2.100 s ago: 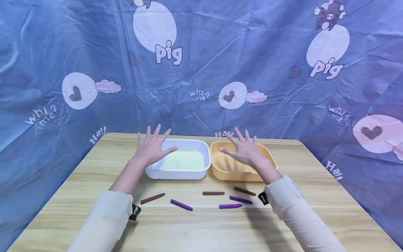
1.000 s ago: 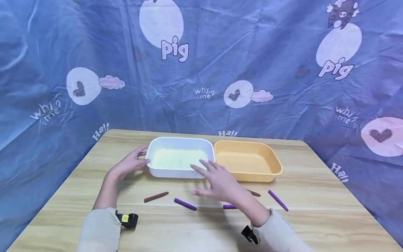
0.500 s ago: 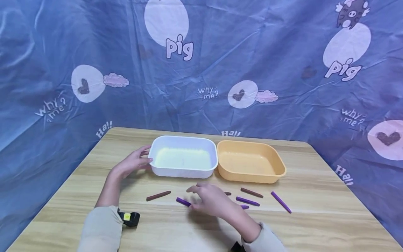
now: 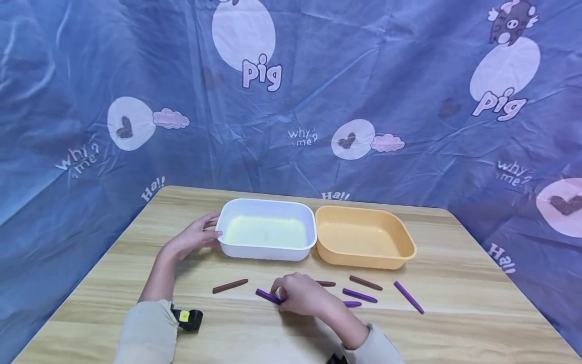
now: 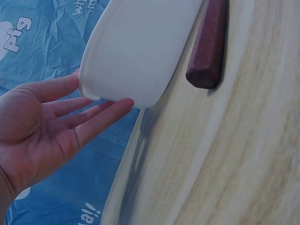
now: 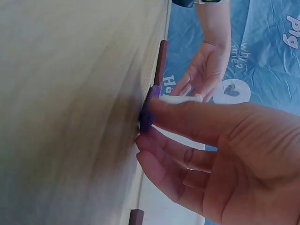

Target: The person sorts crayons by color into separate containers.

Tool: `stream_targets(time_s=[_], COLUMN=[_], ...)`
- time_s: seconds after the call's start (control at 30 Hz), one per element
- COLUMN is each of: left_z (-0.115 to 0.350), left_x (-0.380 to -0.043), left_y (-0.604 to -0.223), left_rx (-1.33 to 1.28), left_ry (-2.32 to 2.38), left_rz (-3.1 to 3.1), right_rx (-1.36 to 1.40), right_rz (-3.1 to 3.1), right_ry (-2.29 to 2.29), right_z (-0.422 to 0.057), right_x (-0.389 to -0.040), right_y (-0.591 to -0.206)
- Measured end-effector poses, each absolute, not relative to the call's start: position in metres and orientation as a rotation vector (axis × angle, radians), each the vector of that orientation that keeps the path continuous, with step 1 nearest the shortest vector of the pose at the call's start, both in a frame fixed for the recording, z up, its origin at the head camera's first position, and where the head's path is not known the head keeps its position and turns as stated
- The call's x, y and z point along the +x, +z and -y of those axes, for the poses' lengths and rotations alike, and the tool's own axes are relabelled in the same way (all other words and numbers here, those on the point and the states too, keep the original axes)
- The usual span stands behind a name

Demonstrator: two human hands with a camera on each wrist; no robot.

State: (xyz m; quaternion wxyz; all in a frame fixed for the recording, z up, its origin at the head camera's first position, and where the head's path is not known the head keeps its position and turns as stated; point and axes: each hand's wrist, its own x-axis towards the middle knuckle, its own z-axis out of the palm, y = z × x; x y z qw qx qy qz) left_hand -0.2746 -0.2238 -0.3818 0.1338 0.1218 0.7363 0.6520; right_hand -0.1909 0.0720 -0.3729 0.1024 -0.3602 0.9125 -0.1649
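Note:
My left hand rests its fingertips on the left end of the white plastic bin. In the left wrist view its fingers are extended, touching the bin's rim and end wall. Low over the table, my right hand pinches a purple crayon between thumb and fingers. The right wrist view shows this crayon at the thumb tip, close to the tabletop. A brown crayon lies left of it. Part of another brown crayon is hidden behind the right hand.
An orange-yellow bin stands against the white bin's right side. Right of my right hand lie a brown crayon and purple crayons, one farther right. A blue printed cloth hangs behind the wooden table.
Both hands were raised, spread over the bins. The left has come down to the white bin's left end; the right has swung down left and taken hold of a purple crayon.

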Motion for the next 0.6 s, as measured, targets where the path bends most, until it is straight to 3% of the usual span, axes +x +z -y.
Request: stream_targets(time_s=[0.6], left_z=[0.2235], left_x=[-0.2708], left_y=[-0.3773], left_rx=[0.338], left_ry=[1.895], left_rz=[-2.134], right_rx=[-1.126], right_rz=[-2.731], right_ry=[-0.552], right_z=[-0.0802], right_x=[-0.1943], right_y=[-0.3718])
